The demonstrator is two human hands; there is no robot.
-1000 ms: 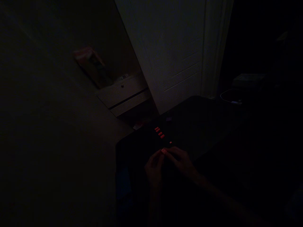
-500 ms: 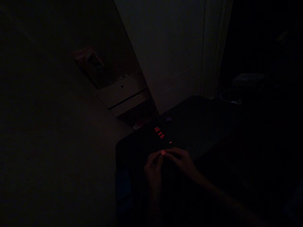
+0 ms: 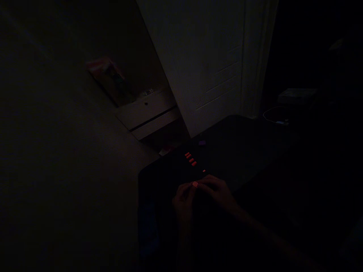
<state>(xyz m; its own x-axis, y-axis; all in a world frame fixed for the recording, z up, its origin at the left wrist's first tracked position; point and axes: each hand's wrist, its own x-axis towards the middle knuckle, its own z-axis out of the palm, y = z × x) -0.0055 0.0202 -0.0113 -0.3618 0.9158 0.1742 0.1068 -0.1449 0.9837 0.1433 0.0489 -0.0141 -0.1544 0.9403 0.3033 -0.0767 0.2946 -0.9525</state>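
In the dim head view, a small pinkish-red piece (image 3: 195, 184) sits between the fingertips of both hands; its exact kind is too dark to make out. My left hand (image 3: 183, 197) pinches it from the left, fingers closed. From the right, my right hand (image 3: 217, 189) grips it between thumb and fingers. Just beyond my hands lies a tiny light-red piece (image 3: 203, 170) on the dark table. Farther off, several small red blocks (image 3: 191, 159) lie in a slanting row. A small purple block (image 3: 202, 143) rests near the table's far edge.
The dark table (image 3: 238, 139) reaches back to a pale door (image 3: 204, 68). At its far right are a white cable (image 3: 269, 118) and a pale box-like object (image 3: 297, 94). Left of the door stands a light drawer unit (image 3: 153, 113). Something dark blue (image 3: 148, 226) shows at lower left.
The pinkish-red piece has tilted slightly and sunk a little between my fingertips. Both hands stay almost in place, and the blocks on the table have not moved.
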